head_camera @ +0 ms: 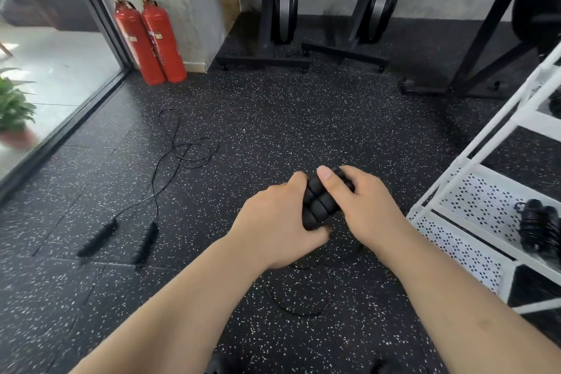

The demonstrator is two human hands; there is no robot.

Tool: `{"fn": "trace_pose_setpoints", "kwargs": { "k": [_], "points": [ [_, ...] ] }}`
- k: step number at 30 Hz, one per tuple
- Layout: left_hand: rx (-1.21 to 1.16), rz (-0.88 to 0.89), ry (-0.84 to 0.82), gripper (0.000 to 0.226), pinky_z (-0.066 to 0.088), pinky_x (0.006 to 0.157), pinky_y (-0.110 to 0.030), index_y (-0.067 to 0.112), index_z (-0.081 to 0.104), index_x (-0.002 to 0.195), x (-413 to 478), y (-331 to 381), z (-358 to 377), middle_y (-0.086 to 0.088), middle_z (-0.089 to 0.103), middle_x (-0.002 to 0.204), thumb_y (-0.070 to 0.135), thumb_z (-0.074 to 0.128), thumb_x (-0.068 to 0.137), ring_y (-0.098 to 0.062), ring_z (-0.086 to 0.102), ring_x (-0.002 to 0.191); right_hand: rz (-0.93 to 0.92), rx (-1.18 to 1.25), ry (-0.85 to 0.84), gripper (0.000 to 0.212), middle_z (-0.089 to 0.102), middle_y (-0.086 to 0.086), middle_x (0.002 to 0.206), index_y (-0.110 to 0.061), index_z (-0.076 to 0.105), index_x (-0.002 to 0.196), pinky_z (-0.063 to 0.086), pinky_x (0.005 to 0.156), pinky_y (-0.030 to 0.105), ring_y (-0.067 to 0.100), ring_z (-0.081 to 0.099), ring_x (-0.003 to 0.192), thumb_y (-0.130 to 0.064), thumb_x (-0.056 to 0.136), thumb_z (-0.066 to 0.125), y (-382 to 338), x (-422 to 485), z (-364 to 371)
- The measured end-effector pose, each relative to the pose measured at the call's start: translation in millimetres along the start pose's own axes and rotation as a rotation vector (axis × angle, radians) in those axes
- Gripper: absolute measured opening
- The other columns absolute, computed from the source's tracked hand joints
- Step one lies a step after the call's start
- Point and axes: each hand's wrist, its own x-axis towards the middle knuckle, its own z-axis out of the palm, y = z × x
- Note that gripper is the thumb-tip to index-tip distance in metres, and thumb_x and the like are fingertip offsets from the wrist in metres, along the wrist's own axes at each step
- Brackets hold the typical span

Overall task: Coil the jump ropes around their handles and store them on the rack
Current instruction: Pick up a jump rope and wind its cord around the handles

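Note:
Both hands hold a pair of black ribbed jump rope handles (319, 203) side by side above the floor. My left hand (273, 222) grips them from the left and my right hand (361, 203) from the right, its thumb across the top. Their thin black cord (306, 310) hangs down and loops on the floor below my hands. A second jump rope (145, 240) lies uncoiled on the floor to the left, with its two handles near me and its cord tangled farther away. A coiled rope (538, 228) lies on the white rack's (455, 179) perforated shelf at right.
Black speckled rubber floor (273, 118) all around. Two red fire extinguishers (151, 39) stand by the wall at the back left, beside a glass door. Black gym machines (282, 9) stand along the back wall. A potted plant (15, 109) is behind the glass at left.

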Motion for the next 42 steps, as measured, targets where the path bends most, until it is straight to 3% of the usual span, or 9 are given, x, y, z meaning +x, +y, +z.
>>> {"fn": "trace_pose_setpoints", "kwargs": {
  "k": [13, 17, 19, 21, 23, 26, 31, 36, 42],
  "points": [
    [0.109, -0.041, 0.085, 0.041, 0.045, 0.068, -0.036, 0.033, 0.033, 0.104, 1.9, 2.3, 2.3, 0.012, 0.056, 0.096, 0.044, 0.069, 0.086, -0.019, 0.054, 0.079, -0.071, -0.187, 0.035, 0.041, 0.070, -0.012, 0.088, -0.030, 0.064, 0.095, 0.043, 0.070, 0.030, 0.002, 0.063, 0.082, -0.067, 0.101, 0.049, 2.7, 0.9, 7.7],
    [0.151, -0.035, 0.137, 0.034, 0.043, 0.065, -0.036, 0.031, 0.034, 0.099, 3.7, -2.0, -2.1, 0.011, 0.052, 0.082, 0.040, 0.065, 0.087, -0.022, 0.051, 0.073, -0.056, 0.023, -0.075, 0.048, 0.075, 0.000, 0.087, -0.028, 0.071, 0.101, 0.055, 0.075, 0.038, 0.014, 0.067, 0.076, -0.069, 0.101, 0.047, 0.4, 0.5, 4.2],
    [0.137, -0.060, 0.155, 0.031, 0.047, 0.064, -0.036, 0.031, 0.038, 0.099, 6.0, -8.7, -7.8, 0.010, 0.051, 0.076, 0.040, 0.065, 0.086, -0.023, 0.054, 0.069, -0.009, 0.112, -0.197, 0.057, 0.072, 0.001, 0.077, -0.024, 0.072, 0.103, 0.047, 0.065, 0.030, 0.009, 0.055, 0.060, -0.069, 0.104, 0.037, -3.3, -1.0, -3.6],
    [0.140, -0.089, 0.148, 0.031, 0.048, 0.064, -0.037, 0.031, 0.040, 0.099, 8.3, -16.6, -11.7, 0.008, 0.054, 0.075, 0.040, 0.065, 0.084, -0.026, 0.056, 0.070, 0.016, 0.032, -0.304, 0.062, 0.068, -0.004, 0.068, -0.018, 0.068, 0.097, 0.041, 0.063, 0.027, 0.004, 0.048, 0.054, -0.065, 0.109, 0.030, -5.4, -3.2, -7.8],
    [0.173, -0.119, 0.118, 0.032, 0.045, 0.064, -0.036, 0.030, 0.042, 0.100, 9.7, -24.8, -12.7, 0.008, 0.054, 0.076, 0.040, 0.066, 0.083, -0.027, 0.055, 0.071, -0.028, -0.219, -0.353, 0.049, 0.071, -0.008, 0.073, -0.022, 0.066, 0.096, 0.042, 0.064, 0.027, 0.000, 0.054, 0.055, -0.060, 0.110, 0.038, -4.4, -4.9, -7.2],
    [0.207, -0.181, 0.094, 0.032, 0.043, 0.064, -0.035, 0.029, 0.042, 0.102, 11.0, -35.3, -14.0, 0.009, 0.049, 0.076, 0.040, 0.066, 0.084, -0.027, 0.053, 0.072, -0.099, -0.546, -0.324, 0.017, 0.073, -0.018, 0.092, -0.038, 0.068, 0.109, 0.054, 0.075, 0.028, -0.003, 0.067, 0.083, -0.052, 0.105, 0.059, -4.2, -7.2, -12.8],
    [0.323, -0.183, 0.030, 0.036, 0.042, 0.064, -0.035, 0.028, 0.041, 0.108, 8.0, -37.3, -8.3, 0.009, 0.042, 0.076, 0.036, 0.069, 0.086, -0.027, 0.052, 0.074, -0.340, -0.725, -0.128, 0.019, 0.070, -0.025, 0.087, -0.044, 0.072, 0.111, 0.057, 0.077, 0.038, 0.001, 0.064, 0.082, -0.052, 0.104, 0.056, -16.7, -13.7, -28.2],
    [0.403, -0.041, -0.080, 0.038, 0.043, 0.063, -0.037, 0.026, 0.042, 0.110, 2.6, -19.3, 3.7, 0.006, 0.049, 0.081, 0.034, 0.071, 0.086, -0.029, 0.052, 0.074, -0.534, -0.554, 0.012, 0.009, 0.072, -0.024, 0.092, -0.040, 0.076, 0.102, 0.057, 0.073, 0.040, 0.003, 0.068, 0.084, -0.042, 0.101, 0.068, -16.1, -12.3, -30.6],
    [0.390, 0.200, -0.088, 0.038, 0.046, 0.069, -0.037, 0.028, 0.036, 0.106, -7.0, 2.5, 10.3, 0.004, 0.061, 0.096, 0.038, 0.069, 0.089, -0.028, 0.065, 0.087, -0.441, -0.326, -0.003, 0.004, 0.076, -0.024, 0.092, -0.035, 0.082, 0.098, 0.059, 0.084, 0.039, 0.004, 0.073, 0.089, -0.035, 0.095, 0.079, -8.3, -5.9, -34.3]
  ]
}}
